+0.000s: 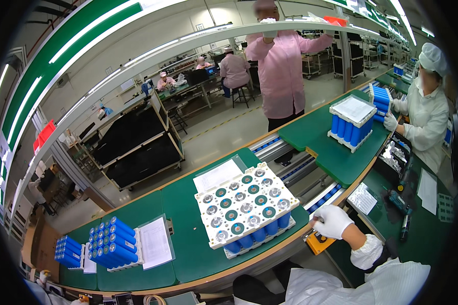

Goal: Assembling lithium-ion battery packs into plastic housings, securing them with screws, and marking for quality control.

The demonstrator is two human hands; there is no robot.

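Observation:
My right hand (333, 222), in a white glove, reaches in from the lower right with its fingers curled together at the bench's near edge. Whatever may be between the fingertips is too small to make out. Just under the hand is a yellow-orange device (317, 244) with a dark part on top; whether the hand touches it I cannot tell. Left of the hand stands a battery pack block (245, 206), blue cylindrical cells between white plastic holder plates, their round ends showing through the upper plate. A paper sheet (218, 177) lies behind it. My left hand is not in view.
Two more blue cell blocks (114, 244) (69, 252) stand far left on the green bench (191, 254). A roller conveyor (325, 198) crosses beside my hand. At right, a co-worker (427, 112) handles another block (380, 101). A power screwdriver (398, 202) lies on the right bench.

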